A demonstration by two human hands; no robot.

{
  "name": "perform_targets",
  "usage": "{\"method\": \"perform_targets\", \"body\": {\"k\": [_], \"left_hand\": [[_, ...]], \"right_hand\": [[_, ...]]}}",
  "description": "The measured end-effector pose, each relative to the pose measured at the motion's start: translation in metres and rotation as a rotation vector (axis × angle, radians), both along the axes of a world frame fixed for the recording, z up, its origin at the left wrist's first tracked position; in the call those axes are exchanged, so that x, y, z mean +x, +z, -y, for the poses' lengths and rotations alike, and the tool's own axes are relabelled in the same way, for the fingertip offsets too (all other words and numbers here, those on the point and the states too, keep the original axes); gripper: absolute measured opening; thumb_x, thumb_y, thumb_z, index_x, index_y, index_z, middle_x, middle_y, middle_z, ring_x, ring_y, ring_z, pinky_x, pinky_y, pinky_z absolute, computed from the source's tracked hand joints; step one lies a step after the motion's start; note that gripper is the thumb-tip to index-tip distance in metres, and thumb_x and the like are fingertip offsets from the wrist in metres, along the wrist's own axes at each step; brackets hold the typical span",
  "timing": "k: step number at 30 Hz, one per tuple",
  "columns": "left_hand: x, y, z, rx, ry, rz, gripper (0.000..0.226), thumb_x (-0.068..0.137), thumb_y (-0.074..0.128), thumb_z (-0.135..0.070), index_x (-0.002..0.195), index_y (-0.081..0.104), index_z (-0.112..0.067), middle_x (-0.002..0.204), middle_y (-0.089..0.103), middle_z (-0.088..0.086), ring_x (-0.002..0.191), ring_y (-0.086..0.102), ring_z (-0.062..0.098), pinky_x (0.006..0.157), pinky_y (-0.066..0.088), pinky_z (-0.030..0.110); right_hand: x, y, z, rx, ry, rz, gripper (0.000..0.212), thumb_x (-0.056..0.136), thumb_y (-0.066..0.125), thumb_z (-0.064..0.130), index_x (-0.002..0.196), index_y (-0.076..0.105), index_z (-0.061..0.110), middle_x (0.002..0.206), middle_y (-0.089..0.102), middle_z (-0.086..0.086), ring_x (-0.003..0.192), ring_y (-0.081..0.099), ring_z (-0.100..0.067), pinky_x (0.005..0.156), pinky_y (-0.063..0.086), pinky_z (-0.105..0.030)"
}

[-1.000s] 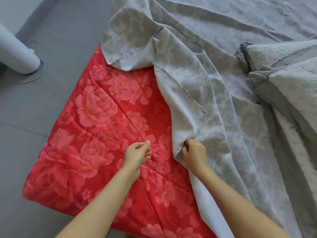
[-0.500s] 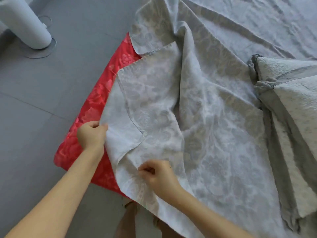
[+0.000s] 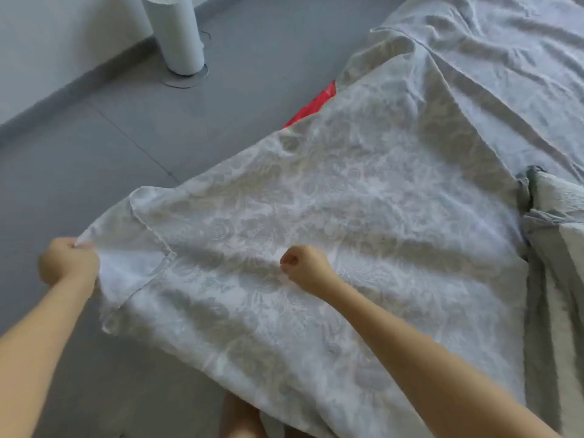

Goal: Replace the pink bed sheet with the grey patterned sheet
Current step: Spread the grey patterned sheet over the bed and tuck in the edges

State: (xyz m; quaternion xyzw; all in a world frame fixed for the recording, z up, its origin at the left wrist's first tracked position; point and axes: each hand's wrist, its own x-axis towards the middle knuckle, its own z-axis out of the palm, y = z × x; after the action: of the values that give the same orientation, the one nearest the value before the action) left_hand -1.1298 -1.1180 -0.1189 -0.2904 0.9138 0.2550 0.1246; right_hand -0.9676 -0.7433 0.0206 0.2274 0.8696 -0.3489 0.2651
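Grey sheet (image 3: 363, 222): patterned, floral/damask weave, pale grey. Spread over the bed, covers nearly all of it; wrinkled, w/ long creases running toward far right. Near-left corner folded back on itself, plain underside showing along the hem; corner hangs past bed edge over the floor (image 3: 132, 128).

Pink sheet (image 3: 311, 109): only a small red-pink sliver visible at bed's left edge, poking out from under grey sheet. Rest hidden.

L hand (image 3: 68, 262): closed in a fist on the folded corner of grey sheet, fabric bunched at fingers, held off the bed's left side above floor. Forearm enters from bottom left.

R hand (image 3: 303, 267): closed fist resting on top of grey sheet, mid-near area. Cannot tell if cloth is pinched inside; creases in the fabric fan out from it. Forearm enters from bottom right.

Quilt (image 3: 559, 235): grey-green, textured, heaped at right edge, on top of grey sheet.

Fan (image 3: 175, 33): white cylindrical column on round base, standing on floor top left, near wall. Well apart from bed.

Legs (image 3: 243, 418): bare, partly visible at bottom centre, under the sheet's near edge.
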Motion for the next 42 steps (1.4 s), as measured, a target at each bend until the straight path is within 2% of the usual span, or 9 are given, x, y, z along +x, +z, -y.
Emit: {"method": "perform_targets", "body": {"k": [9, 24, 26, 28, 31, 33, 36, 39, 42], "left_hand": [[0.042, 0.082, -0.095, -0.094, -0.336, 0.146, 0.048, 0.091, 0.056, -0.037, 0.132, 0.048, -0.014, 0.130, 0.056, 0.013, 0.120, 0.051, 0.035, 0.096, 0.041, 0.039], [-0.104, -0.004, -0.173, 0.242, -0.852, 0.248, 0.073, 0.087, 0.052, -0.058, 0.146, 0.028, -0.023, 0.148, 0.038, 0.003, 0.136, 0.034, 0.030, 0.108, 0.032, 0.041], [-0.124, -0.016, -0.186, 0.310, -0.938, 0.323, 0.054, 0.084, 0.056, -0.058, 0.126, 0.049, -0.024, 0.130, 0.056, 0.004, 0.124, 0.048, 0.029, 0.099, 0.040, 0.037], [-0.131, -0.014, -0.193, 0.310, -1.076, 0.225, 0.026, 0.089, 0.056, -0.042, 0.078, 0.048, -0.020, 0.079, 0.060, 0.003, 0.095, 0.060, 0.032, 0.073, 0.041, 0.034], [-0.117, 0.014, -0.178, 0.301, -1.372, -0.424, 0.023, 0.074, 0.058, -0.007, 0.062, 0.040, -0.015, 0.047, 0.048, 0.004, 0.047, 0.054, 0.032, 0.051, 0.032, 0.028], [-0.101, 0.036, -0.153, 0.383, -1.616, -0.653, 0.013, 0.058, 0.052, -0.005, 0.062, 0.047, -0.017, 0.039, 0.046, 0.002, 0.032, 0.042, 0.027, 0.046, 0.031, 0.023], [-0.100, 0.060, -0.130, 0.553, -1.636, -0.344, 0.026, 0.082, 0.048, -0.031, 0.058, 0.040, -0.024, 0.042, 0.045, -0.003, 0.037, 0.044, 0.015, 0.044, 0.033, 0.023], [-0.129, 0.054, -0.143, 0.617, -1.230, 0.112, 0.042, 0.094, 0.046, -0.048, 0.064, 0.053, -0.020, 0.056, 0.059, -0.001, 0.055, 0.056, 0.014, 0.059, 0.044, 0.030], [-0.142, 0.038, -0.173, 0.549, -1.102, 0.328, 0.045, 0.096, 0.037, -0.049, 0.091, 0.063, -0.013, 0.094, 0.069, 0.008, 0.090, 0.064, 0.027, 0.080, 0.050, 0.036]], "right_hand": [[-0.002, -0.003, 0.010, 0.174, 0.102, 0.062, 0.037, 0.097, 0.048, 0.026, 0.131, 0.049, 0.013, 0.118, 0.062, -0.005, 0.097, 0.061, -0.022, 0.070, 0.044, -0.027], [-0.125, -0.049, 0.038, 0.343, -0.165, 0.014, 0.061, 0.096, 0.050, 0.033, 0.148, 0.019, 0.022, 0.144, 0.037, -0.005, 0.115, 0.053, -0.023, 0.082, 0.043, -0.031], [-0.142, -0.052, 0.043, 0.429, -0.163, 0.026, 0.064, 0.096, 0.051, 0.032, 0.149, 0.015, 0.030, 0.136, 0.041, -0.004, 0.102, 0.056, -0.021, 0.076, 0.047, -0.031], [-0.158, -0.054, 0.048, 0.470, -0.177, 0.037, 0.062, 0.096, 0.049, 0.035, 0.149, 0.015, 0.033, 0.130, 0.045, -0.003, 0.098, 0.056, -0.019, 0.074, 0.049, -0.031], [-0.181, -0.051, 0.062, 0.301, -0.472, -0.013, 0.065, 0.092, 0.045, 0.056, 0.145, 0.031, 0.022, 0.128, 0.055, -0.006, 0.114, 0.055, -0.022, 0.092, 0.047, -0.037], [-0.199, -0.049, 0.075, 0.252, -0.702, -0.097, 0.063, 0.082, 0.049, 0.066, 0.116, 0.054, 0.014, 0.100, 0.065, -0.005, 0.096, 0.063, -0.023, 0.084, 0.052, -0.042], [-0.212, -0.048, 0.087, 0.258, -0.873, -0.191, 0.038, 0.084, 0.058, 0.020, 0.057, 0.033, 0.013, 0.054, 0.036, -0.001, 0.053, 0.041, -0.026, 0.060, 0.047, -0.034], [-0.215, -0.038, 0.082, 0.106, -1.075, -0.213, 0.040, 0.078, 0.052, -0.001, 0.053, 0.027, 0.016, 0.054, 0.027, 0.000, 0.058, 0.032, -0.022, 0.059, 0.044, -0.037], [-0.219, -0.020, 0.075, -0.162, -1.218, -0.242, 0.017, 0.084, 0.059, 0.001, 0.070, 0.051, 0.009, 0.071, 0.044, -0.009, 0.068, 0.048, -0.024, 0.062, 0.057, -0.040]]}}
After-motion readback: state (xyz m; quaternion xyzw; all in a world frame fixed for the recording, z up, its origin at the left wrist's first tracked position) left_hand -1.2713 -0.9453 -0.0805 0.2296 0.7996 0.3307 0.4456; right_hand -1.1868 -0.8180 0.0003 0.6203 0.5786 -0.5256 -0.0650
